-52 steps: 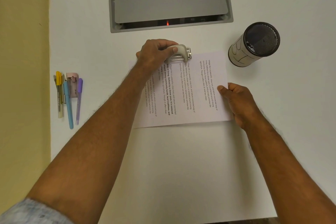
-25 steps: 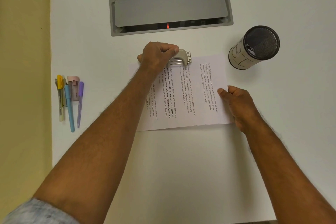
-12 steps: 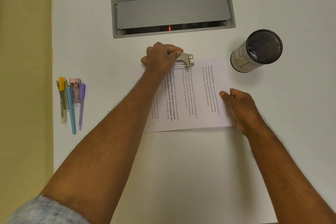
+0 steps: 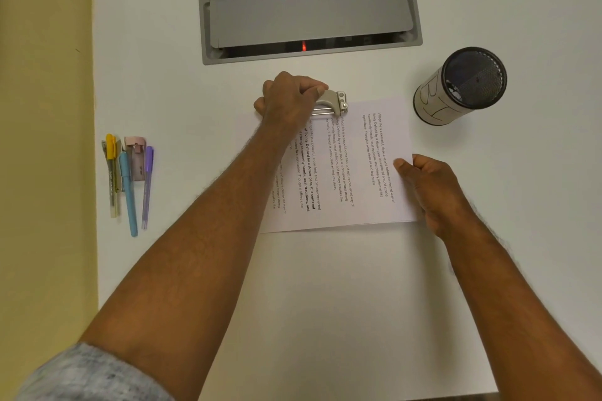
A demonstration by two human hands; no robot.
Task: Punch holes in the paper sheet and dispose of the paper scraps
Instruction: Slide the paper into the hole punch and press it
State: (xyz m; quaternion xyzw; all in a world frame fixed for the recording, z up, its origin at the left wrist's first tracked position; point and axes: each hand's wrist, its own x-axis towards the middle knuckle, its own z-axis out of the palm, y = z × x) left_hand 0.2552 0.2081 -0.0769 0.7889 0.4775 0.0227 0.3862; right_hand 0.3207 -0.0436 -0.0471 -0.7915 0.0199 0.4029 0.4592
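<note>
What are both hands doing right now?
Left hand: curled around the hole punch.
Right hand: pinching the paper sheet at its edge.

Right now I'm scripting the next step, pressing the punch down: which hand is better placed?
Left. The left hand already grips the hole punch on the paper sheet's far edge. The right hand is pinning the sheet's right edge.
</note>
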